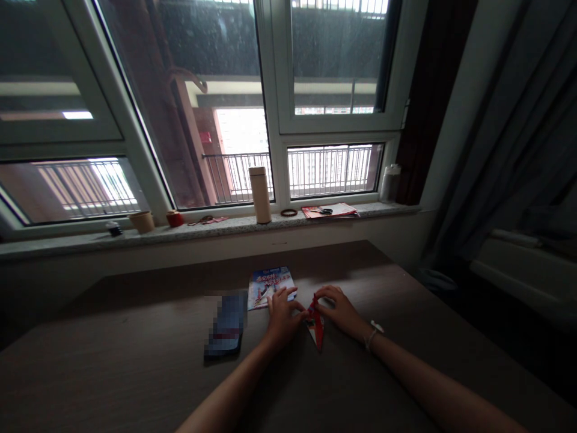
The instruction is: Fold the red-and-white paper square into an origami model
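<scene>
Both the left hand (285, 317) and right hand (339, 309) pinch paper (320, 334) right of the book (267, 279), where slow, firm presses should fold neatly.

Person's left hand (285, 317) and right hand (341, 311) bare, forearms (241, 385) too. Right wrist (364, 332): thin pale bracelet (369, 341), small whitish piece (377, 327) attached.

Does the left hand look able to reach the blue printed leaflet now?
Likely yes: the left hand is close to the leaflet, its fingers overlapping it in this view, with nothing between; its hold on the folded paper might need releasing.
</scene>
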`<state>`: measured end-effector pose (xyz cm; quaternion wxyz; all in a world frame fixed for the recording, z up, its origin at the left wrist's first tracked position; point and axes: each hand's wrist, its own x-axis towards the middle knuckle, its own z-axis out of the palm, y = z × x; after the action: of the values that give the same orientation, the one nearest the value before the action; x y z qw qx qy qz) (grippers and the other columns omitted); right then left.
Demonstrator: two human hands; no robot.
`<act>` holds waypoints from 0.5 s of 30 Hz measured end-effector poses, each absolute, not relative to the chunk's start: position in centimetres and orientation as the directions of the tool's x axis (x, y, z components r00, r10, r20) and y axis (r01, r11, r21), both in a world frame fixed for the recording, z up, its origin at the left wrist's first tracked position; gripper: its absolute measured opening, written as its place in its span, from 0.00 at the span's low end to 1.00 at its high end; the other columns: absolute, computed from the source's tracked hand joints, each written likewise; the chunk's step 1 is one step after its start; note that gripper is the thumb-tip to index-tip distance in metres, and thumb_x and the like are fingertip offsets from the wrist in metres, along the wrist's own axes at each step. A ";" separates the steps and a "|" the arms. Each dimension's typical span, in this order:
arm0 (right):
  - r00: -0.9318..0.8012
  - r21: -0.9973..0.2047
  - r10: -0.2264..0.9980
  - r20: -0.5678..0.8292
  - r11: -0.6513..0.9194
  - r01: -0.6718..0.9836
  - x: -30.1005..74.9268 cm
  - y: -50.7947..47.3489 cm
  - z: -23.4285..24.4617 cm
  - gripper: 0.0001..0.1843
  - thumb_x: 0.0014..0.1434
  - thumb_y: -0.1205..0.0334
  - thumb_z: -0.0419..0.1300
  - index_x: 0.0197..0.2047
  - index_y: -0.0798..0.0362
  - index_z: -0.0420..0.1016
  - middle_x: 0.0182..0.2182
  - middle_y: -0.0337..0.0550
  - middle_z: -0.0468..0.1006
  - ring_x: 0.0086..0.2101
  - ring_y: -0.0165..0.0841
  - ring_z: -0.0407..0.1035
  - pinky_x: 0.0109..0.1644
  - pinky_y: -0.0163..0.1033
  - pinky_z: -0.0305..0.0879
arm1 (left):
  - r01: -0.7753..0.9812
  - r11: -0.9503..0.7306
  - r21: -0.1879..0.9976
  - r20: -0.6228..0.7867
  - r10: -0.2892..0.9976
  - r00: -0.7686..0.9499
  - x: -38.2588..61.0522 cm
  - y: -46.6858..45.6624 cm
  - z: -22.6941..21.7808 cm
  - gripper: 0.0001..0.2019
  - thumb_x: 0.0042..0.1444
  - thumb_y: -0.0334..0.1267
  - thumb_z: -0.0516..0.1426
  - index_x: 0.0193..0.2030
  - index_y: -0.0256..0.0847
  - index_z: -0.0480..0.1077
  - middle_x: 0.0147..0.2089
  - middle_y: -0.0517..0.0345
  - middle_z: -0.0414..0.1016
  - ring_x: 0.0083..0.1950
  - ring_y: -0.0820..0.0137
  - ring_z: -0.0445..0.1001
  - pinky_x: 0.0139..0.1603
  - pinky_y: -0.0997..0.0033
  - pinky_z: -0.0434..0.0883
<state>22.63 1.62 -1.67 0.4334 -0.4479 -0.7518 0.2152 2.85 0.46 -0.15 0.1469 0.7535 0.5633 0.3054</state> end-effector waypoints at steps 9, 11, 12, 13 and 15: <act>-0.217 -0.744 0.879 0.424 0.475 0.471 22.6 1.7 -1.8 0.07 0.55 0.61 0.59 0.37 0.50 0.77 0.42 0.43 0.78 0.50 0.41 0.66 0.58 0.47 0.58 | 0.756 -0.370 0.540 0.293 0.924 0.244 2.8 0.6 -0.6 0.03 0.50 0.34 0.65 0.29 0.47 0.79 0.63 0.59 0.68 0.68 0.52 0.55 0.69 0.39 0.44; -0.211 -0.753 0.883 0.420 0.469 0.462 22.7 1.8 -1.9 0.07 0.56 0.60 0.59 0.37 0.50 0.77 0.43 0.43 0.78 0.50 0.41 0.66 0.58 0.48 0.58 | 0.759 -0.369 0.537 0.286 0.926 0.247 2.8 0.7 -0.7 0.03 0.50 0.34 0.65 0.30 0.48 0.79 0.63 0.59 0.68 0.68 0.52 0.55 0.69 0.39 0.44; -0.207 -0.758 0.885 0.417 0.464 0.458 22.7 1.8 -1.9 0.07 0.57 0.59 0.59 0.36 0.50 0.76 0.43 0.43 0.78 0.50 0.41 0.66 0.58 0.47 0.59 | 0.759 -0.369 0.536 0.283 0.926 0.249 2.8 0.7 -0.7 0.03 0.50 0.34 0.65 0.30 0.48 0.79 0.63 0.59 0.68 0.68 0.52 0.55 0.69 0.39 0.44; -0.202 -0.763 0.887 0.415 0.460 0.454 22.7 1.8 -1.9 0.08 0.58 0.58 0.58 0.36 0.50 0.76 0.43 0.43 0.77 0.49 0.41 0.66 0.58 0.47 0.59 | 0.759 -0.370 0.536 0.282 0.926 0.253 2.7 0.7 -0.8 0.03 0.50 0.34 0.65 0.30 0.48 0.79 0.64 0.59 0.68 0.68 0.52 0.54 0.69 0.39 0.44; -0.197 -0.767 0.890 0.410 0.454 0.454 22.7 1.8 -1.8 0.10 0.60 0.56 0.57 0.36 0.50 0.76 0.42 0.44 0.77 0.49 0.40 0.67 0.57 0.46 0.59 | 0.757 -0.373 0.536 0.284 0.924 0.255 2.7 0.7 -0.7 0.03 0.49 0.35 0.66 0.30 0.48 0.79 0.64 0.59 0.68 0.68 0.52 0.54 0.69 0.39 0.44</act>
<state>22.72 1.76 -1.75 0.4367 -0.4589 -0.7322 0.2501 2.73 0.68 -0.74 0.1471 0.7782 0.5401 0.2845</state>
